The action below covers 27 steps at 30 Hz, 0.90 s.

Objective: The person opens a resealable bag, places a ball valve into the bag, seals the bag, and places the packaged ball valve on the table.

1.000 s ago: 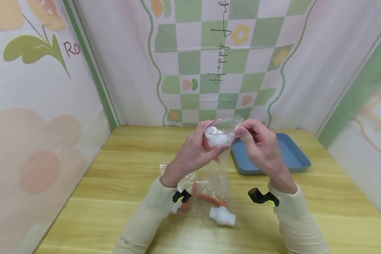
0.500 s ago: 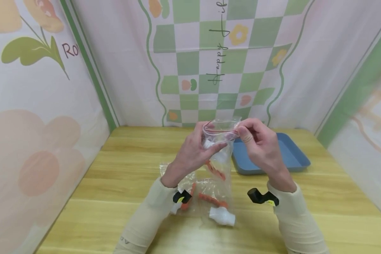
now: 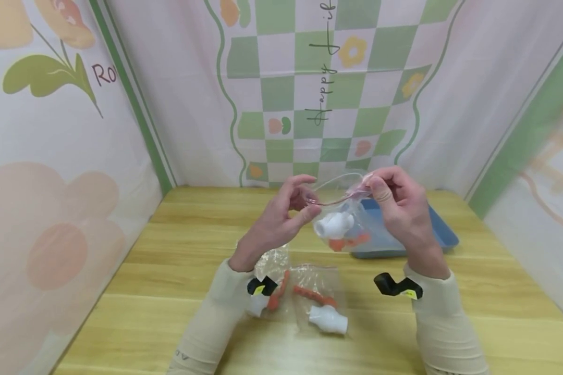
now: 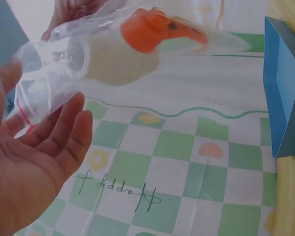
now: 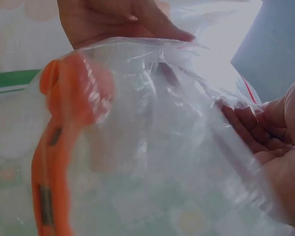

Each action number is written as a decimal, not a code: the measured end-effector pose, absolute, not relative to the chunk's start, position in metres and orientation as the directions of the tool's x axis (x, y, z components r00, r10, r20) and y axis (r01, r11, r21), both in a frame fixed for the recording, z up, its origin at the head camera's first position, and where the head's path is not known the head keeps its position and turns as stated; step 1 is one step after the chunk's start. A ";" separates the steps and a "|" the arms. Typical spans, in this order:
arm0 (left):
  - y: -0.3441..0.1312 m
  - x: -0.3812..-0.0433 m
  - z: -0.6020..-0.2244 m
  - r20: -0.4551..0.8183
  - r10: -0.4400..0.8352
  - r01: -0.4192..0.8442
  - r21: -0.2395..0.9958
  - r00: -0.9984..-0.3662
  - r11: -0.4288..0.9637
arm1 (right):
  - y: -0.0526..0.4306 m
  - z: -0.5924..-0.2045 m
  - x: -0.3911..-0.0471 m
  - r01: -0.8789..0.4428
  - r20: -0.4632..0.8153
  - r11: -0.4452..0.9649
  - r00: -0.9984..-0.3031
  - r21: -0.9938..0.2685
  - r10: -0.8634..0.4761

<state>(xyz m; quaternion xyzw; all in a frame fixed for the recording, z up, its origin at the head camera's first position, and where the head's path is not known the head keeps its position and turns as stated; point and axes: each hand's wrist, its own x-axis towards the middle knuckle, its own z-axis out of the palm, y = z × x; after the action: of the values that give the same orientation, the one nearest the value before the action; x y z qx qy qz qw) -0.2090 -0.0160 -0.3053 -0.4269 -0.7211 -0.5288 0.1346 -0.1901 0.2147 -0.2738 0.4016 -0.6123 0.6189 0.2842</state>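
Observation:
Between my hands hangs a clear zip bag (image 3: pixel 356 219) with a red line along its gaping mouth. In it lie a white plastic pipe valve body (image 3: pixel 334 225) and an orange handle (image 3: pixel 336 245). My right hand (image 3: pixel 400 205) pinches the bag's right rim between thumb and fingers. My left hand (image 3: pixel 279 216) has its thumb and fingers round the left rim, loosely parted. In the left wrist view the orange handle (image 4: pixel 140 30) is blurred through the plastic. The right wrist view has the bag close up, the handle (image 5: pixel 51 162) hanging down.
Two more clear bags lie on the wooden table (image 3: pixel 169 260), each with a white valve body (image 3: pixel 328 319) and an orange handle (image 3: pixel 314 295). A blue tray (image 3: pixel 443 229) stands behind the right hand. Printed curtains (image 3: pixel 192 104) close off the back and sides.
The bag has swung to the right and up with my right hand, its contents now hanging beside the left thumb. My left hand has loosened and drawn slightly left.

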 end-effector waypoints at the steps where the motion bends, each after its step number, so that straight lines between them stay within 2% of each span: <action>1: -0.017 -0.209 -0.305 0.649 0.480 0.763 0.642 -0.590 0.071 | 0.215 -0.274 -0.190 -0.842 0.844 -0.094 -0.518 -0.532 -0.140; 7: -0.023 -0.210 -0.301 0.701 0.438 0.800 0.595 -0.562 0.076 | 0.222 -0.273 -0.193 -0.845 0.848 -0.114 -0.502 -0.523 -0.169; 12: -0.026 -0.209 -0.298 0.714 0.365 0.792 0.597 -0.597 0.127 | 0.232 -0.273 -0.197 -0.863 0.844 -0.065 -0.471 -0.501 -0.257; 16: -0.030 -0.206 -0.294 0.730 0.311 0.788 0.601 -0.609 0.134 | 0.242 -0.272 -0.198 -0.851 0.810 -0.019 -0.491 -0.524 -0.321; 20: -0.032 -0.202 -0.292 0.765 0.269 0.810 0.570 -0.585 0.141 | 0.247 -0.272 -0.198 -0.834 0.775 -0.011 -0.508 -0.552 -0.376; 24: -0.032 -0.198 -0.291 0.791 0.233 0.825 0.544 -0.566 0.156 | 0.250 -0.272 -0.198 -0.841 0.737 0.106 -0.520 -0.531 -0.432; 27: -0.032 -0.195 -0.290 0.788 0.218 0.818 0.552 -0.576 0.163 | 0.251 -0.272 -0.197 -0.837 0.696 0.212 -0.539 -0.504 -0.473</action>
<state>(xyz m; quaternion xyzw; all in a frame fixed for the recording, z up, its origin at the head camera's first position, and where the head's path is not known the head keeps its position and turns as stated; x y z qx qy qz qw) -0.1953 -0.0316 -0.2901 -0.3652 -0.7092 -0.5337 0.2806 -0.1967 0.2513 -0.2715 0.4357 -0.7520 0.4518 0.2013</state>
